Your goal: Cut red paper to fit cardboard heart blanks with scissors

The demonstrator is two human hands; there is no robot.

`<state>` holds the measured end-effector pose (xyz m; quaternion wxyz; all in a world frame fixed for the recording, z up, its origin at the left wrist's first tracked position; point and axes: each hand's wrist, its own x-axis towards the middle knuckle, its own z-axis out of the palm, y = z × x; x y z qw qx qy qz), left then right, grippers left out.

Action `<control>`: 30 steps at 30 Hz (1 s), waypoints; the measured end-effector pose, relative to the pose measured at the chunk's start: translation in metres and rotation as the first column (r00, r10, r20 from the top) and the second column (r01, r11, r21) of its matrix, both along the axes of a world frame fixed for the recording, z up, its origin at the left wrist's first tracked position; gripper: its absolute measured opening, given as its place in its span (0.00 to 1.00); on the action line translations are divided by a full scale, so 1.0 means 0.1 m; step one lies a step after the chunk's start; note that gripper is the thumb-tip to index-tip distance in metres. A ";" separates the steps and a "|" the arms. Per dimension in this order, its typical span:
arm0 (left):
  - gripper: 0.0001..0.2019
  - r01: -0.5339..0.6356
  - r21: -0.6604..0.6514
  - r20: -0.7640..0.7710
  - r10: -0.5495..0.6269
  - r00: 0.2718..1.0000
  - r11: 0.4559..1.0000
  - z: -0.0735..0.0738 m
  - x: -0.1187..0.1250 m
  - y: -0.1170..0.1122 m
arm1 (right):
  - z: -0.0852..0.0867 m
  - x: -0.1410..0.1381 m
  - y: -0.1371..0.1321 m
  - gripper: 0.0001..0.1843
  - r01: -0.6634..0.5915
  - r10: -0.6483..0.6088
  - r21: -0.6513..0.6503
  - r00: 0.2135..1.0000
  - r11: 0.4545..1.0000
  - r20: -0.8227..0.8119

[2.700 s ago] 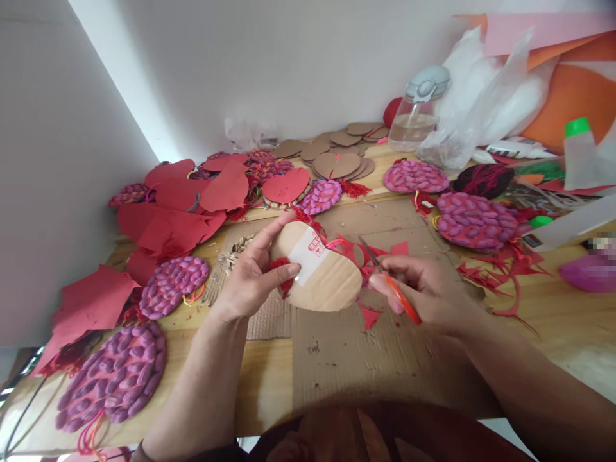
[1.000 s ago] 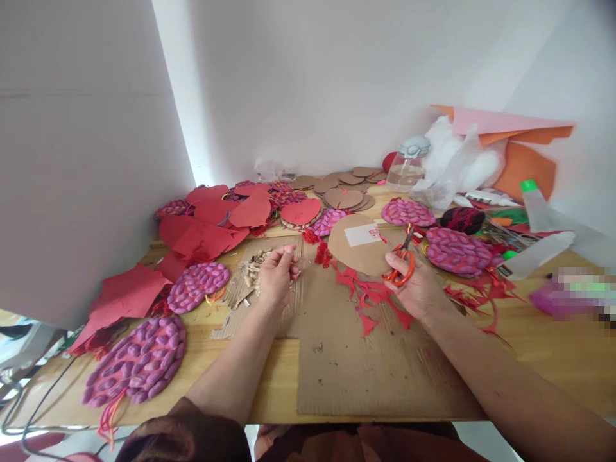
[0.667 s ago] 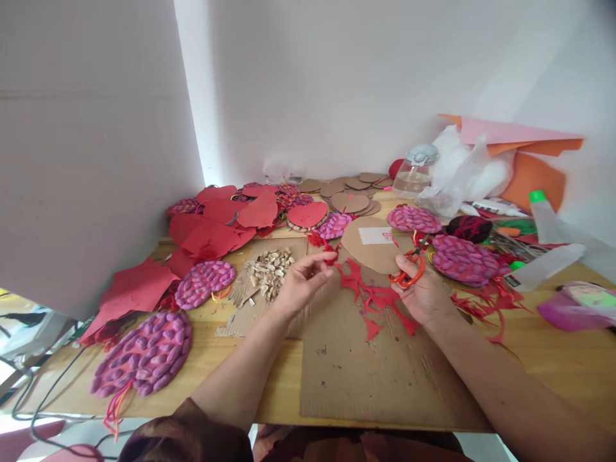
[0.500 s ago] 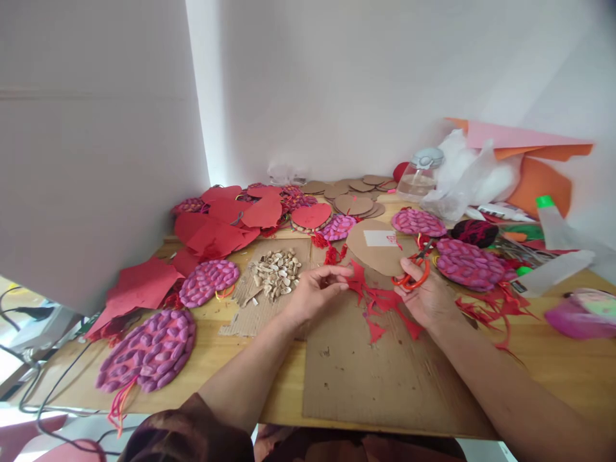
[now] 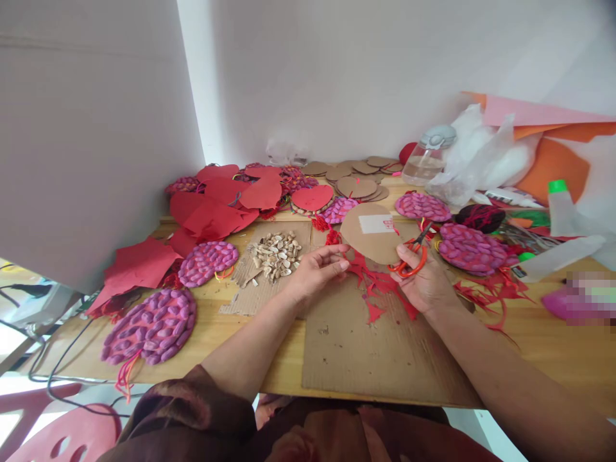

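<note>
My left hand [image 5: 318, 268] lies over the brown cardboard sheet [image 5: 385, 346], fingers stretched out to the right with nothing seen in them. It is between a pile of pale shells [image 5: 276, 253] and red paper scraps [image 5: 380, 289], just below a red tassel [image 5: 332, 237]. My right hand [image 5: 426, 285] grips orange-handled scissors [image 5: 409, 262], blades pointing up and away. A cardboard heart with a white tape patch [image 5: 373, 231] lies flat just beyond both hands.
Purple-pink covered hearts lie at the left [image 5: 149, 324], [image 5: 208, 262] and right [image 5: 469, 247]. Red paper hearts [image 5: 226, 205] and bare cardboard hearts [image 5: 359, 186] are stacked at the back. A clear bottle [image 5: 428, 157], plastic bag [image 5: 481, 154] and green-capped bottle [image 5: 561, 205] stand right.
The cardboard heart left my left hand and now lies on the table. That hand went to the shell pile, then moved right toward the red scraps. My right hand kept the scissors.
</note>
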<state>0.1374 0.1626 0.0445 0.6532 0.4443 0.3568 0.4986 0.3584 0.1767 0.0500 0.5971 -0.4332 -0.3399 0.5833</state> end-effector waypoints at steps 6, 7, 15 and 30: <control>0.25 0.138 -0.093 0.133 -0.125 0.983 0.986 0.04 0.08 -0.10 | -0.04 -0.06 -0.05 0.20 -0.061 0.062 -0.006 0.998 0.998 0.034; 0.25 0.159 -0.083 0.137 -0.147 0.980 0.984 0.03 0.09 -0.11 | -0.04 -0.07 -0.07 0.19 -0.081 0.081 -0.009 0.996 0.997 0.038; 0.20 0.116 -0.030 0.097 -0.113 0.989 0.993 -0.09 0.13 -0.08 | -0.02 -0.08 -0.10 0.17 -0.165 0.166 -0.015 0.985 0.986 0.041; 0.26 0.048 -0.012 0.187 -0.045 0.981 0.999 -0.01 0.14 -0.17 | -0.17 -0.12 -0.12 0.21 -0.165 0.164 0.002 0.982 0.986 0.096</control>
